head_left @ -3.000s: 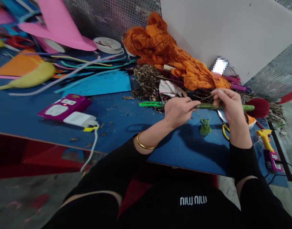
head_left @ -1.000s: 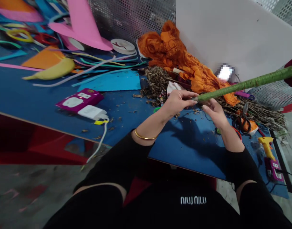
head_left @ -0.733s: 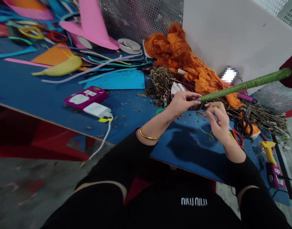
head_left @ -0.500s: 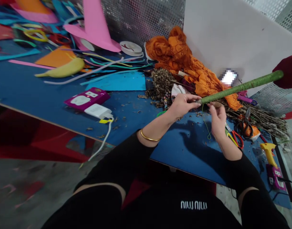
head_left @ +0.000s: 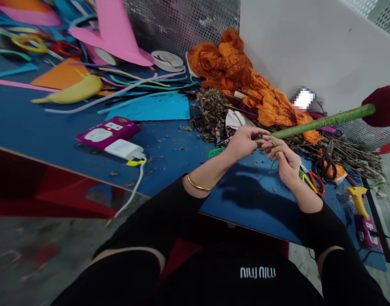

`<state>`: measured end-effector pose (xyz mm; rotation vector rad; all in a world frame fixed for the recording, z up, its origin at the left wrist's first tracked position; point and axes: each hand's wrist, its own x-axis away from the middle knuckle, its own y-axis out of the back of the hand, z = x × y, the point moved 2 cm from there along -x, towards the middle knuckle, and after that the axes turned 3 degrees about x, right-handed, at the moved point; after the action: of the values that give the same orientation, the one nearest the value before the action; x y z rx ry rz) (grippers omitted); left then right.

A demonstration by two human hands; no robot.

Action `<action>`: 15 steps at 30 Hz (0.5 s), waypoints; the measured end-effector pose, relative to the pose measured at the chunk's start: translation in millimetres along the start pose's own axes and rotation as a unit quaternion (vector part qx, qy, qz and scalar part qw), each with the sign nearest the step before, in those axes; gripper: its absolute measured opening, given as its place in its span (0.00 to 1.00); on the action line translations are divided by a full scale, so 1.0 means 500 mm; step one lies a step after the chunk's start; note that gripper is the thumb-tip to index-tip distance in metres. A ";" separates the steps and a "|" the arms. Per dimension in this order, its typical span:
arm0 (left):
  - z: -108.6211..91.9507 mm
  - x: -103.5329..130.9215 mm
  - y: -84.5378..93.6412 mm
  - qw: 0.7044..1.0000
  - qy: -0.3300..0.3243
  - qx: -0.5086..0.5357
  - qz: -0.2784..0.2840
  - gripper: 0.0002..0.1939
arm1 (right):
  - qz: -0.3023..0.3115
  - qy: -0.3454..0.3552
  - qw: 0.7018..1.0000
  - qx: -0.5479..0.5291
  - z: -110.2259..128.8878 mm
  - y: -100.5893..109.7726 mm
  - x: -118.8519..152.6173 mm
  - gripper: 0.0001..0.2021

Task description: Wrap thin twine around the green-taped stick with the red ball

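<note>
A long green-wrapped stem (head_left: 329, 120) slants up to the right and ends in a dark red head (head_left: 382, 106). My left hand (head_left: 244, 142) pinches its lower end between thumb and fingers. Close against it, my right hand (head_left: 284, 159) has its fingers bent at the same end, thumb near the fingertips. A bit of green strand (head_left: 272, 166) hangs below the right fingers; where it runs between them is hidden. Both hands are above the blue table (head_left: 246, 202).
Orange cloth (head_left: 246, 80) and dried twigs (head_left: 354, 155) lie behind the hands. Black scissors (head_left: 327, 163) and a yellow glue gun (head_left: 359, 199) are at the right. Leftward are a purple power strip (head_left: 107, 131), a yellow banana shape (head_left: 74, 90) and a pink hat shape (head_left: 115, 29).
My right hand has moved left, up to my left hand at the stem's end. Less of the green strand shows now. The view has shifted slightly.
</note>
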<state>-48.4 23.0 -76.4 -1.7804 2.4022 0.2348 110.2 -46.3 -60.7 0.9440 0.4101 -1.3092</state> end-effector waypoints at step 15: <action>-0.023 0.027 -0.019 0.964 0.009 -0.265 -0.030 0.15 | 0.032 0.137 0.917 0.374 0.029 -0.030 0.021 0.19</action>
<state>-43.4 5.2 -68.4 -2.0525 2.4473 0.9339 95.2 -63.8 -65.4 1.7814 0.0690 -1.2906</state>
